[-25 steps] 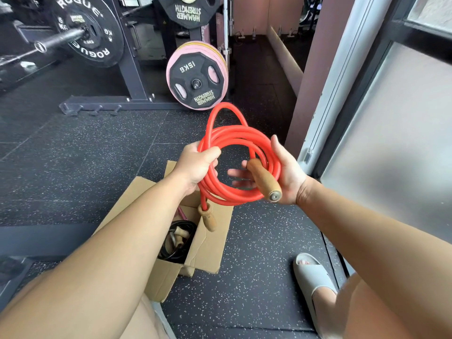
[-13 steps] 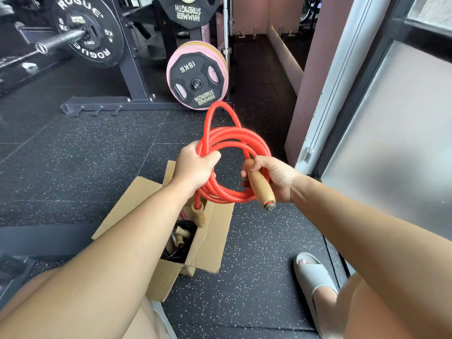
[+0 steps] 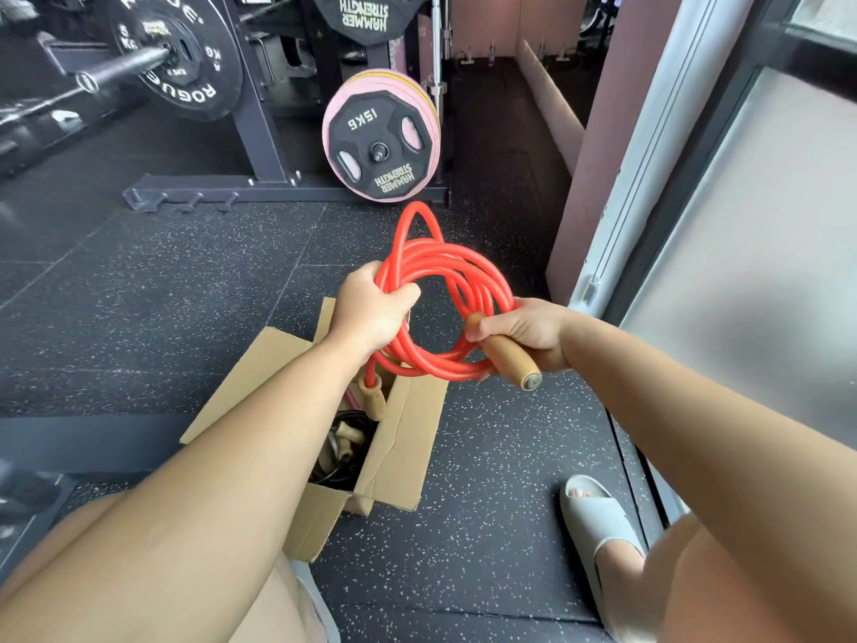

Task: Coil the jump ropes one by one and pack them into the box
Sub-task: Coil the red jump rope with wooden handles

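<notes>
Speckled rubber gym flooring [image 3: 185, 317] lay beneath. At centre, the red jump rope [image 3: 431, 371] hung gathered in several loops, with one stray loop poking up toward 12 o'clock. The left hand [image 3: 371, 308] gripped the bundle's 9 o'clock side, fingers wrapped round the strands. The right hand [image 3: 528, 331] was closed round a wooden handle [image 3: 510, 359] at 3 o'clock. The second handle [image 3: 373, 396] dangled at 7 o'clock over the open cardboard box [image 3: 408, 438], where a black rope [image 3: 338, 461] already lay. The cord looked light, rubbery and springy, and would likely uncoil unless it was clasped across all strands.
</notes>
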The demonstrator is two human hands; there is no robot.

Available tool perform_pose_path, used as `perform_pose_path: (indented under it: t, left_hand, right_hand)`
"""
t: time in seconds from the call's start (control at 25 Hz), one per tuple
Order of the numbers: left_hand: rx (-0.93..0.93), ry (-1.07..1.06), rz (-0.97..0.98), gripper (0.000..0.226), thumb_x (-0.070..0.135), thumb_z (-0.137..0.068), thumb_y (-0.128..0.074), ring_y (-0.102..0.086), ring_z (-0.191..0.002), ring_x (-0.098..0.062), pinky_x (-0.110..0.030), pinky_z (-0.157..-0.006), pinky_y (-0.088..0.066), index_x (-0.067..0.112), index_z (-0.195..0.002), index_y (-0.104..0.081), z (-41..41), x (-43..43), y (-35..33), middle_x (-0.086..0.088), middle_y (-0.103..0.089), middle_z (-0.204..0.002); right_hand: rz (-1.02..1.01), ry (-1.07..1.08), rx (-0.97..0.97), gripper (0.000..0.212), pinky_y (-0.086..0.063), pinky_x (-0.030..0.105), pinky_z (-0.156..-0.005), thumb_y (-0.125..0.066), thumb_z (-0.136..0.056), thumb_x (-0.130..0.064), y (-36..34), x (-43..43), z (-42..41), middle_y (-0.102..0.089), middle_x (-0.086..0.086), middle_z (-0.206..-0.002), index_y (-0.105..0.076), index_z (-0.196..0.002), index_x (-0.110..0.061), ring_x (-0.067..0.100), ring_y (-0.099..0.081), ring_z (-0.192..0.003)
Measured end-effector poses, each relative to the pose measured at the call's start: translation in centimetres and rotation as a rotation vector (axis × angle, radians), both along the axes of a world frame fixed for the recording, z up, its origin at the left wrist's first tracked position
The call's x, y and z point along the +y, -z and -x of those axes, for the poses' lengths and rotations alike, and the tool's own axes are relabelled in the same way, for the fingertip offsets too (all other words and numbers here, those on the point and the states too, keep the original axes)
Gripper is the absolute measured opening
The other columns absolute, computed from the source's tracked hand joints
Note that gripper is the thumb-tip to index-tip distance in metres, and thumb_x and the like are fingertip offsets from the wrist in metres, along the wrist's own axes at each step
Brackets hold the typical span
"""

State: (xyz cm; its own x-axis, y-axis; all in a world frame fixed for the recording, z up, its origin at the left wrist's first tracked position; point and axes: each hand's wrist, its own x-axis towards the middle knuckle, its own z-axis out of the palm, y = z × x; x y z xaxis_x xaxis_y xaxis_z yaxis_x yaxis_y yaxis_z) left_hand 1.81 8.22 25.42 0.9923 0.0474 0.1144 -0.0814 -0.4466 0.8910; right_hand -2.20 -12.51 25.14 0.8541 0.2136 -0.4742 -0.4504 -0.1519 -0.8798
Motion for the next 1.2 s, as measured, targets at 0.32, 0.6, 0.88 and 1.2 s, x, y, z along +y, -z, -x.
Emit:
perform_pose_path:
  t: [0.32, 0.6, 0.88, 1.2]
  left_hand:
    - [0.100, -0.212, 0.128, 0.014, 0.015, -0.081, -0.064, -0.063, -0.047, -0.021, -0.033, -0.053, -0.052, 0.017, -0.068, -0.058, -1.6, 3.5, 0.4, -0.004, -0.057, -0.057]
    - [0.160, -0.137, 0.337, 0.017, 0.004, -0.084, -0.057, -0.056, -0.038, -0.015, -0.029, -0.051, -0.049, 0.015, -0.071, -0.055, -1.8, 3.6, -0.2, 0.000, -0.050, -0.052]
    - [0.174, -0.177, 0.565, 0.019, 0.002, -0.087, -0.057, -0.057, -0.040, -0.016, -0.026, -0.049, -0.050, 0.015, -0.074, -0.053, -1.2, 2.0, -0.9, 0.000, -0.050, -0.051]
    - [0.195, -0.100, 1.030, 0.014, 0.004, -0.093, -0.056, -0.057, -0.044, -0.014, -0.030, -0.055, -0.055, 0.012, -0.081, -0.056, -0.5, 0.3, -3.1, 0.000, -0.051, -0.055]
  right_hand:
    - [0.772, -0.426, -0.452, 0.027, -0.056, 0.045, -0.083, -0.065, -0.095, -0.015, 0.7, -5.2, -1.2, -0.071, 0.013, -0.103, -0.061, -0.120, -0.021, 0.017, -0.066, -0.080]
    - [0.957, -0.263, -0.508, 0.025, -0.046, 0.023, -0.071, -0.061, -0.095, -0.026, 2.9, -6.5, -1.2, -0.065, -0.004, -0.095, -0.059, -0.120, -0.024, 0.020, -0.058, -0.083]
    - [0.890, -0.129, -0.916, 0.023, -0.049, 0.042, -0.082, -0.065, -0.086, -0.036, 3.8, -1.4, 0.1, -0.060, -0.005, -0.098, -0.054, -0.105, -0.029, 0.020, -0.056, -0.089]
    - [0.047, -0.171, 0.119, 0.044, -0.053, 0.040, -0.081, -0.043, -0.100, -0.058, 5.1, 4.2, 2.3, -0.068, 0.015, -0.124, -0.050, -0.124, -0.021, 0.030, -0.071, -0.097]
